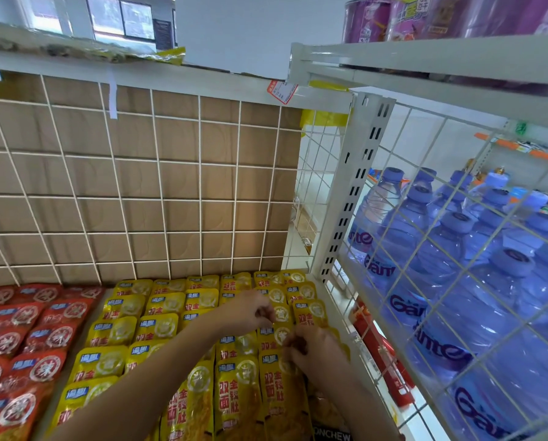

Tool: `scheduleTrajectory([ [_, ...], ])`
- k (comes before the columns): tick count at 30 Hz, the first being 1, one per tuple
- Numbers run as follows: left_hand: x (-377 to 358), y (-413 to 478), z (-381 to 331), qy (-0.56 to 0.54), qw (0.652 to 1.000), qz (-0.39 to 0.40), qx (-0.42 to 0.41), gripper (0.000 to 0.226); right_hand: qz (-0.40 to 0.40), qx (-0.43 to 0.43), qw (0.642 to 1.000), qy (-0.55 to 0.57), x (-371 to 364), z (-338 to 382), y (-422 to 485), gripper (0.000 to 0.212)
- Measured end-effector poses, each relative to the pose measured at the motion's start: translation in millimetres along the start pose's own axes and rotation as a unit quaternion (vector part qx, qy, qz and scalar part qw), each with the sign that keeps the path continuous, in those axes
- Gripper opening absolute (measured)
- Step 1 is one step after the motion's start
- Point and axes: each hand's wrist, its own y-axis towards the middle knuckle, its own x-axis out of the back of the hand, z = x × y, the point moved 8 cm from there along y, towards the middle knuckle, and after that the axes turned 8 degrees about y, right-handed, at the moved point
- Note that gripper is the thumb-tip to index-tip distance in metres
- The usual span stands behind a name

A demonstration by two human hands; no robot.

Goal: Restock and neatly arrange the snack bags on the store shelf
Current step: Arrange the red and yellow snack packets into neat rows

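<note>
Far left of the fingers: flat glossy red snack bags (27, 329), overlapped in rows, lying face up on the white store shelf (98, 308). Not being touched.

Nearer, still left of the fingers: flat glossy yellow snack bags (120, 332), same layout, shingled in columns so each label shows. These look full and even. Likely judgement: the work is now on the last columns by the right edge.

Beyond the fingers: white wire grid back panel (158, 160) with brown board behind; it stops the bags from sliding off the back.

Left hand (250, 310) reaches in across the yellow rows. Its fingers (266, 313) are curled and close together, tips on the top edge of a yellow bag in the second column from the right. Looks like a pinch to tug it straight, though it is a bit blurred.

Right hand (317, 348) sits nearer and just right of the left one, hands close but apart. Its fingers (293, 343) are curled tight, apparently pinching the top of another yellow bag to line it up with its column.

Right of the fingers: white wire mesh side panel (476, 249) on a white slotted metal upright (355, 192), boxing in the end column. Behind the mesh, well clear of the fingers: large clear blue plastic water bottles (425, 249).
</note>
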Motion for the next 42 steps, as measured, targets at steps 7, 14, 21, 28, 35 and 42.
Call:
scheduleTrajectory([
  [7, 0, -2, 0, 0.001, 1.000, -0.016, 0.005, 0.015, 0.009, 0.009, 1.000, 0.013, -1, 1, 3, 0.038],
  [14, 1, -3, 0, 0.002, 1.000, -0.025, 0.003, 0.015, 0.002, 0.012, 1.000, 0.002, 3, 0, 5, 0.034],
  [21, 0, -4, 0, -0.007, 1.000, -0.027, 0.003, 0.014, 0.002, 0.006, 1.000, -0.014, 2, 2, 2, 0.031],
  [28, 0, -5, 1, 0.005, 0.999, -0.037, 0.003, 0.013, -0.016, 0.006, 0.999, -0.034, 5, 6, -3, 0.015],
  [35, 6, -27, -14, 0.131, 0.987, -0.096, 0.021, 0.019, -0.071, 0.042, 0.997, -0.004, 15, 5, -11, 0.007],
  [42, -30, -73, -62, 0.158, 0.984, -0.071, -0.048, 0.047, -0.191, -0.035, 0.981, 0.026, 52, -35, -31, 0.008],
])
